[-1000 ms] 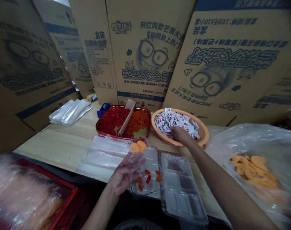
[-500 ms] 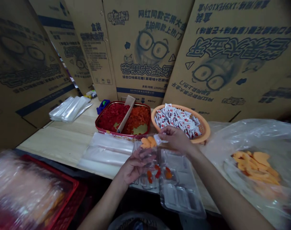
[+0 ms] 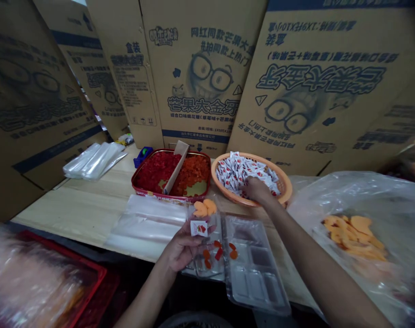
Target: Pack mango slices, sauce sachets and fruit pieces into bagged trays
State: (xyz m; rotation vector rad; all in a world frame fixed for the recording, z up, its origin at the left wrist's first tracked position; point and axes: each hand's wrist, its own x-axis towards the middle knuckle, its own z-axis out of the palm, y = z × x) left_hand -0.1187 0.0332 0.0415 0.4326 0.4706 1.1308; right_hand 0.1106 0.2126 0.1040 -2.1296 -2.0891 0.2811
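In front of you runs a bench [image 3: 74,198] with a pale, wood-grained top, its front edge slanting from the left corner down toward the right. Along the back edge, large brown cartons [image 3: 207,89] wall you in, printed with dark lettering, bespectacled cartoon figures and blue bands. To your right, the wide carton [image 3: 296,141] has its printing upside down. Near the bench's left corner you have another carton [image 3: 29,136], in shadow; a narrow gap beyond it lets slivers of brightness through. Your light is dim and soft, with a small bright patch above the left cartons. Below the front edge, you get deep shadow.
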